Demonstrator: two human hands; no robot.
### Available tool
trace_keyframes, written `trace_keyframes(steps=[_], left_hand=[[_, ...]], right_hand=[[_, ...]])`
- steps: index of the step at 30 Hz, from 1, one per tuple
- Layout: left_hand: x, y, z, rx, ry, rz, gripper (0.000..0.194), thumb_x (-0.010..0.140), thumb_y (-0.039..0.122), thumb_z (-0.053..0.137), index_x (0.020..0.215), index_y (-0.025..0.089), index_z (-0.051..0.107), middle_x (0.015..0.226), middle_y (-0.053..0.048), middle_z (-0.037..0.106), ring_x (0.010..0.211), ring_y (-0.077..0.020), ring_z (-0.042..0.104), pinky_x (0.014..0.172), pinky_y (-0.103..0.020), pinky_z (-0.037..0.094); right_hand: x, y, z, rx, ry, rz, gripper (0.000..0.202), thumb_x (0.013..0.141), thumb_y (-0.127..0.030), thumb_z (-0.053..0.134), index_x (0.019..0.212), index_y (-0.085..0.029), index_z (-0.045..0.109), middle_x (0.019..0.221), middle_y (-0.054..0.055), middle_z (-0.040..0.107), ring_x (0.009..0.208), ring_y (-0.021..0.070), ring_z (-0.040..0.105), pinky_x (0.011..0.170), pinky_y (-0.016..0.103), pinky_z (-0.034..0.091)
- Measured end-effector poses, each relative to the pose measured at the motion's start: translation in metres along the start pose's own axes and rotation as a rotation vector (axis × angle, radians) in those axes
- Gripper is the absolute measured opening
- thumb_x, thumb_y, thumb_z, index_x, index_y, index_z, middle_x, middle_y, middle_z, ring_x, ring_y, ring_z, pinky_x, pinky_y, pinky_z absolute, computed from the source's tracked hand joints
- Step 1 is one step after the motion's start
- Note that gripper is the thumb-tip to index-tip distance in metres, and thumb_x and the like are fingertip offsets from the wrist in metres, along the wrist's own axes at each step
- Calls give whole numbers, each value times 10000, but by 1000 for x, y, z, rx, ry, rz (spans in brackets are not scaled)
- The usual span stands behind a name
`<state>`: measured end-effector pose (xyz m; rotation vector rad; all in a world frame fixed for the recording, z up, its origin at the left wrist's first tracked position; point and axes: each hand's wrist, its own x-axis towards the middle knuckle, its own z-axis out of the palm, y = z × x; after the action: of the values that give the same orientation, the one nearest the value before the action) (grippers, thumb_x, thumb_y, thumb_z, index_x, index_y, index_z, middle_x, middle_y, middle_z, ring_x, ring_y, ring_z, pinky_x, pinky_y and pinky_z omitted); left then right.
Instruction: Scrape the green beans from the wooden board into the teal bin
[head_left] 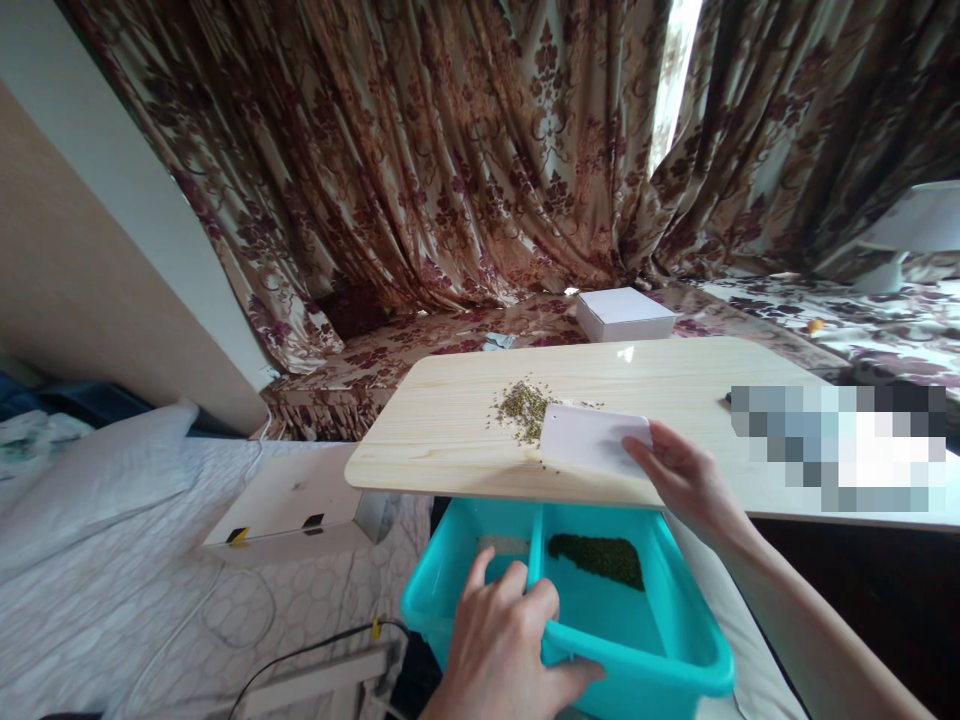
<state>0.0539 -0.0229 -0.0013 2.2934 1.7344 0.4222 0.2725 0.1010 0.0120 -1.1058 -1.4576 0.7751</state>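
My right hand (679,465) pinches the right end of a thin white plastic sheet (585,432) with a small hole near one corner. The sheet lies tilted over the wooden tabletop (442,455), its left edge against a loose pile of small green and pale grains (523,402). Below the table's near edge, my left hand (502,630) grips the near rim of a turquoise bin (637,655) around its divider. Dark green grains (600,560) lie in the bin's right compartment. Some pale grains (502,545) show in the left one, partly hidden by my fingers.
A white box (626,312) stands behind the table, before patterned curtains (450,150). Another white box (292,500) rests on the bed at left, near cables. A blurred-out patch (847,445) covers the table's right end. A lamp (915,220) is at far right.
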Motion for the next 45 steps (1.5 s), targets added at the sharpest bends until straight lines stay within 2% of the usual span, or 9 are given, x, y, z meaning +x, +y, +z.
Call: trace_keyframes(steps=[4, 11, 20, 23, 26, 28, 35, 39, 45], left_hand=[[-4, -12, -4, 13, 19, -25, 342, 629, 422, 869, 709, 219, 606, 736, 31, 581, 800, -224, 647, 1062, -570, 379], [-8, -35, 0, 8, 94, -14, 306, 665, 382, 829, 711, 238, 563, 713, 52, 549, 745, -211, 624, 1034, -570, 396], [-10, -36, -2, 9, 122, -20, 289, 668, 368, 812, 703, 241, 554, 702, 55, 546, 726, -206, 615, 1023, -558, 406], [-9, -33, -2, 3, 153, -34, 297, 652, 356, 817, 685, 242, 545, 689, 59, 540, 726, -205, 616, 1026, -544, 410], [-8, -30, -2, -13, 128, -24, 292, 643, 349, 821, 693, 242, 554, 698, 57, 549, 748, -211, 623, 1025, -542, 413], [-7, -27, -2, -26, 113, -20, 291, 639, 348, 825, 697, 240, 561, 706, 55, 552, 762, -215, 626, 1030, -550, 406], [-8, -16, -2, -35, 140, -51, 326, 596, 347, 867, 689, 235, 575, 703, 48, 547, 809, -240, 631, 1018, -545, 419], [-7, -19, -1, -37, 120, -32, 330, 609, 367, 869, 703, 233, 583, 715, 46, 554, 796, -233, 631, 1028, -563, 407], [-7, -20, 0, -48, 104, -3, 312, 635, 389, 845, 710, 238, 583, 714, 50, 550, 782, -223, 631, 1037, -566, 404]], right_hand=[[2, -2, 6, -9, -34, -2, 438, 762, -620, 653, 847, -192, 688, 786, 68, 751, 708, 214, 697, 619, 297, 568], [1, -5, 9, -5, -59, 33, 426, 742, -627, 662, 757, -201, 653, 713, 48, 723, 691, 208, 675, 623, 295, 554], [-10, -18, 0, 77, -192, 107, 423, 705, -597, 720, 825, -192, 724, 763, 57, 749, 712, 213, 672, 626, 295, 555], [-7, -16, -6, 109, -88, 105, 428, 674, -601, 746, 835, -204, 735, 799, 59, 761, 745, 222, 687, 678, 312, 568], [-2, -9, -11, 110, 60, 70, 459, 647, -636, 747, 836, -217, 734, 822, 64, 765, 760, 235, 701, 688, 326, 573], [1, -5, -13, 96, 100, 53, 473, 646, -652, 736, 841, -222, 730, 813, 65, 766, 750, 240, 708, 670, 331, 576], [3, -2, -8, -3, 110, 63, 462, 675, -642, 712, 834, -209, 688, 731, 60, 748, 710, 234, 707, 602, 306, 563], [5, -1, -6, -12, 113, 49, 428, 690, -625, 706, 786, -212, 654, 709, 54, 738, 709, 230, 710, 603, 301, 561], [8, 4, -3, 4, 103, 36, 379, 722, -580, 702, 821, -216, 666, 762, 52, 755, 709, 218, 712, 601, 291, 557]])
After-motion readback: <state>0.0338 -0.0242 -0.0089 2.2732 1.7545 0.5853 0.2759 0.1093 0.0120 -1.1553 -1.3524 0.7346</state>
